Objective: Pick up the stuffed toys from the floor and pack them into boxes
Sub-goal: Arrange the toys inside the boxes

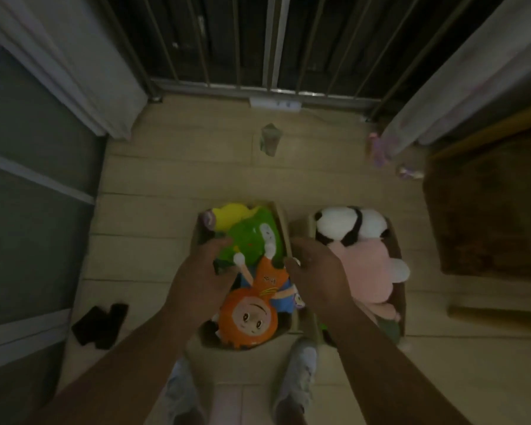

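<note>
Two bare forearms closest, slanting in from the bottom edge, light shoes (301,369) on the floor (154,179) between them. Far left on the floor, well apart from the boxes: a dark crumpled thing (100,325), perhaps socks, too dim to name.

Next, the left grip (201,277) over the left side of the left box (284,228), fingers laid toward the green toy (252,237). No telling through the blur whether pressing or pinching. Inside that box, packed tight: a yellow toy (232,211) at the far end, the green toy beside it, and an orange doll (252,314) with its head toward the camera, bulging over the near rim.

Then the right grip (316,268), fingers curled over the left box's wall on the side facing its neighbour, seemingly pinching that rim. Just beside stands the right box (399,250), with a panda (350,223) at the far end and a pink toy (368,271) nearer, one pale limb hanging over the right wall.

Farther off on the floor: a greenish scrap (270,139) toward the railing and small purple things (377,148) near the right curtain, all too blurred to name as toys.

Likely step: settling the last toys into the left box, or taking hold of it by both sides. Looks close to done. Calls next for tucking the orange doll below the rim with a flat push, then checking those loose bits on the floor.
</note>
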The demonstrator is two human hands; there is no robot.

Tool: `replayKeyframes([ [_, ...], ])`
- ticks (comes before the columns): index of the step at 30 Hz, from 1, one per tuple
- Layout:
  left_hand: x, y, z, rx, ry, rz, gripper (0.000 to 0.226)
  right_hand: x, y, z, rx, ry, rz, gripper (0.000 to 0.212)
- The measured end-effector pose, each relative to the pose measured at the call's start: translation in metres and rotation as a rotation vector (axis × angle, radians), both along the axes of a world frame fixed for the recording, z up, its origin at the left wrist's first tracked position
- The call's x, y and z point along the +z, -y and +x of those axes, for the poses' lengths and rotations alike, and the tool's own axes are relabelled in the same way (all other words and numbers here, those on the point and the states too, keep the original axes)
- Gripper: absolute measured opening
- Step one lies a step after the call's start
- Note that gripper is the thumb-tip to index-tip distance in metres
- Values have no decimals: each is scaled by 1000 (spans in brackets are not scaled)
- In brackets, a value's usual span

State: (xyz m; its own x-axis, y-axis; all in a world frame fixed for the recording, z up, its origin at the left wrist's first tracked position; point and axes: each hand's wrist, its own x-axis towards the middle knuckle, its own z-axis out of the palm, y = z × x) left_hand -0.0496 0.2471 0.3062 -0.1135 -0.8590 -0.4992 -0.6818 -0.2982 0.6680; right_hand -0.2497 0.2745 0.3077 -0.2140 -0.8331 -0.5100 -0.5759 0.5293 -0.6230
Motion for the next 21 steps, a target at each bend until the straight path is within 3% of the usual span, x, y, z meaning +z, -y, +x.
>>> replayKeyframes([
  [5,-149,20,5,41,37,-14,30,-149,27,2,-21,-37,24,41],
  [7,-204,26,17,58,132,-48,42,-197,32,-3,-43,-108,78,33],
  [10,-261,26,30,217,312,-58,42,-255,36,-9,-77,-196,207,21],
  [14,-297,17,29,309,504,-218,45,-299,35,-5,-80,-248,353,22],
  [21,-321,11,26,448,485,-285,66,-312,44,5,-9,-386,384,13],
])
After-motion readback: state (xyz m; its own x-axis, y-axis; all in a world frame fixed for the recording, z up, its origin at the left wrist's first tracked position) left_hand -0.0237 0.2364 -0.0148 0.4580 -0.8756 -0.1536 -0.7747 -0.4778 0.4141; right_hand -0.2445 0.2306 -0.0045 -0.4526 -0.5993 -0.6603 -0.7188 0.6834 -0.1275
